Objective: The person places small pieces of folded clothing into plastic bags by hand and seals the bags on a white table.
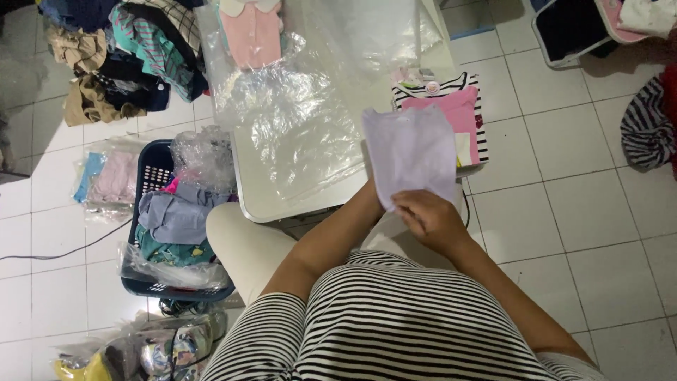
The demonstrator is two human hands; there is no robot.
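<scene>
A pale lilac sheet [411,149], thin like tissue or cloth, stands up in front of me above the near edge of the low white table [282,204]. My right hand [429,219] pinches its lower edge. My left hand [371,194] is behind that lower edge and mostly hidden; it seems to grip the sheet too. On the table lie clear plastic bags [296,120] and, at the right, a folded pink and striped garment [462,106].
A blue basket [151,176] full of clothes and bagged items stands left of the table. Heaps of clothes [127,49] lie at the far left, bagged garments [106,180] on the tiles, a striped garment [645,127] at the right, a black cable [56,252] on the floor.
</scene>
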